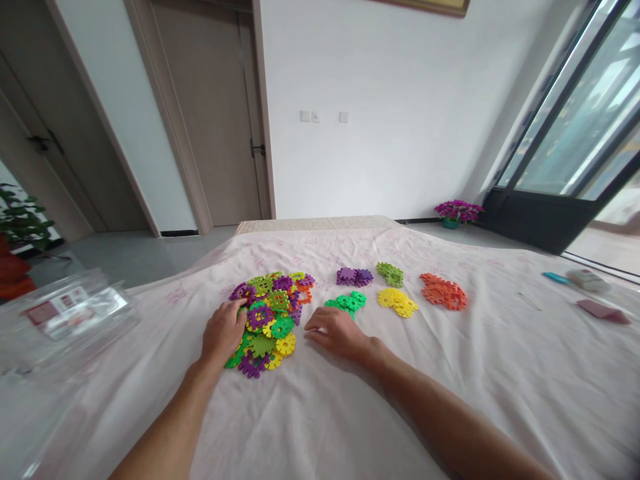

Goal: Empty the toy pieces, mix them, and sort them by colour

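A mixed pile of flat plastic interlocking pieces (260, 345), in purple, green, yellow and orange, lies on the cloth. My left hand (225, 330) rests against the pile's left edge, its fingers stretched over some pieces and their tips partly hidden. To the right of the pile, my right hand (337, 331) is low over the cloth with loosely bent fingers and nothing visible in them. Just beyond it lies a group of green discs (347, 303). Other single-colour groups are purple squares (354, 276), light green squares (391, 274), yellow discs (397, 302) and orange pieces (444, 292).
A pale patterned cloth (310, 427) covers the table. Clear plastic packaging (65, 313) sits at the left. Near the right edge are a blue item (557, 279), a whitish packet (589, 281) and a pinkish folded item (603, 311).
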`<state>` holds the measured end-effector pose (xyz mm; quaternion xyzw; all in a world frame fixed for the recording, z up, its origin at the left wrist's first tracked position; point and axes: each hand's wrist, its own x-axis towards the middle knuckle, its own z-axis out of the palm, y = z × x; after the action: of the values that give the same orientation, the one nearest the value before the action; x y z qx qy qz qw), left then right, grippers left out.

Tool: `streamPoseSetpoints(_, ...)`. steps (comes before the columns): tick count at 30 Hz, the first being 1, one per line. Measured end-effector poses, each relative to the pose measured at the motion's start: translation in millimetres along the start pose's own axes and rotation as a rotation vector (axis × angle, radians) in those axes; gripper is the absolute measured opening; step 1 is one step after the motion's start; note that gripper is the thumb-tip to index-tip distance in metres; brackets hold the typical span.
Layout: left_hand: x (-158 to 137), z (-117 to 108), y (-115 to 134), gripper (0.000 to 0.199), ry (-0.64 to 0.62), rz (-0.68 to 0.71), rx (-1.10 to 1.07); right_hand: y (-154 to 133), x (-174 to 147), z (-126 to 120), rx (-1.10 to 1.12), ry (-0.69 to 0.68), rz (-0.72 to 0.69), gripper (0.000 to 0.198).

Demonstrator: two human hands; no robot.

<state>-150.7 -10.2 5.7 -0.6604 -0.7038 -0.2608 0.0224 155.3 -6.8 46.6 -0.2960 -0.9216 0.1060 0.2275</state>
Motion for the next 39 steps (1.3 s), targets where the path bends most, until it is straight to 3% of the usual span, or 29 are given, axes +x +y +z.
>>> streamPoseSetpoints(6,0.0,0.4,0.3,0.039,0.005,-0.01,-0.007,-21.8,6.0,14.2,-0.146,-0.056,-0.072,0.046)
streamPoseSetpoints(19,-0.2,-0.2,2.4,0.039,0.003,-0.02,0.001,-26.3,10.3,23.5,-0.305,-0.038,-0.133,0.025)
streamPoseSetpoints(26,-0.8,-3.1,5.3,0.04,-0.007,-0.025,0.01,-30.6,7.7,21.4,-0.24,0.002,-0.085,0.017)
streamPoseSetpoints(39,-0.2,-2.1,5.3,0.039,-0.009,-0.019,0.018,-33.8,11.0,22.5,-0.185,-0.039,-0.146,0.038)
